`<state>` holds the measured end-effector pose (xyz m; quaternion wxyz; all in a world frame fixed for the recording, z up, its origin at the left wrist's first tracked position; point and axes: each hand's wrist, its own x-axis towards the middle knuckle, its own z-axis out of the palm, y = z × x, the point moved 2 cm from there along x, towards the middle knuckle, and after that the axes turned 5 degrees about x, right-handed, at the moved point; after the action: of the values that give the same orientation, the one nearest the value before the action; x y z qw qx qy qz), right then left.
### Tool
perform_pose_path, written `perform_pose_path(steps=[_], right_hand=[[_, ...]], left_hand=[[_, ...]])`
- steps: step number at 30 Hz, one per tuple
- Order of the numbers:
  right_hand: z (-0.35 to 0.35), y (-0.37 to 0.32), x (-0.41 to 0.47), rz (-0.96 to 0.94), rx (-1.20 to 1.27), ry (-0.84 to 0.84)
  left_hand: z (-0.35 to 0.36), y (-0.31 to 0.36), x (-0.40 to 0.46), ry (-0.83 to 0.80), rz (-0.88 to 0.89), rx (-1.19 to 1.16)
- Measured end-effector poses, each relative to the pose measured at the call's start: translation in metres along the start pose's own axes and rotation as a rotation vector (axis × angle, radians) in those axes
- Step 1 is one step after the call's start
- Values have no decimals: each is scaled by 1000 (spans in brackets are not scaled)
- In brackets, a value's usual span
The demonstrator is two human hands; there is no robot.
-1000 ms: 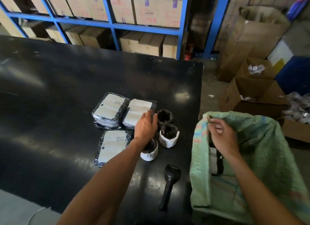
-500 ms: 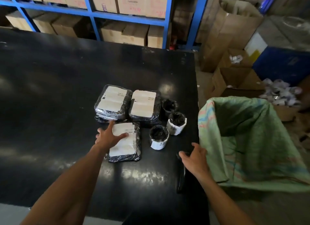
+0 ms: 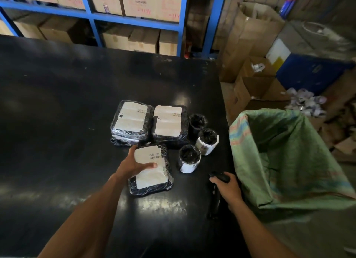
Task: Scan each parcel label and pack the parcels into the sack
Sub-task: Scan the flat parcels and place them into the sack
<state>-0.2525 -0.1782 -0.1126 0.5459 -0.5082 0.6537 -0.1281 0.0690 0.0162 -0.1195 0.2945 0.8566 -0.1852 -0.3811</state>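
Note:
Three flat parcels in black wrap with white labels lie on the black table (image 3: 57, 103). My left hand (image 3: 133, 164) grips the nearest flat parcel (image 3: 152, 173), thumb across its label, its far edge tilted up. Two more flat parcels (image 3: 132, 121) (image 3: 168, 124) lie behind it. Three small round parcels (image 3: 189, 157) (image 3: 208, 143) (image 3: 197, 122) stand to the right. My right hand (image 3: 226, 189) grips the black handheld scanner (image 3: 217, 182) near the table's right edge. The green woven sack (image 3: 285, 161) hangs open just right of the table.
Blue shelving (image 3: 134, 21) stacked with cardboard boxes stands behind the table. Open cardboard boxes (image 3: 256, 90) and a tall paper bag (image 3: 250, 36) sit on the floor to the right, beside a blue bin (image 3: 308, 72) and loose scraps.
My left hand went from the back parcels to the nearest flat one and now grips it. My right hand let go of the sack rim and took hold of the scanner.

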Motion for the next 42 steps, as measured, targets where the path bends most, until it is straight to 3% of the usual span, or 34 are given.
perform_pose_path(steps=[3, 8, 13, 18, 25, 36, 42], right_hand=[[0, -16, -18, 17, 254, -9], [-1, -59, -50, -171, 438, -66], [22, -108, -95, -268, 413, -341], [58, -123, -134, -430, 158, -474], [70, -126, -154, -570, 61, -449], [46, -115, -146, -448, 194, -561], [23, -102, -120, -454, 134, -418]], left_hand=[[-1, 3, -13, 44, 32, -4], [2, 9, -33, 165, 121, -155], [0, 18, -57, 313, 173, -168], [-11, 30, -85, 438, 175, -164], [-23, 28, -111, 525, 172, -145], [-15, 27, -119, 532, 153, -184], [-12, 30, -116, 562, 189, -245]])
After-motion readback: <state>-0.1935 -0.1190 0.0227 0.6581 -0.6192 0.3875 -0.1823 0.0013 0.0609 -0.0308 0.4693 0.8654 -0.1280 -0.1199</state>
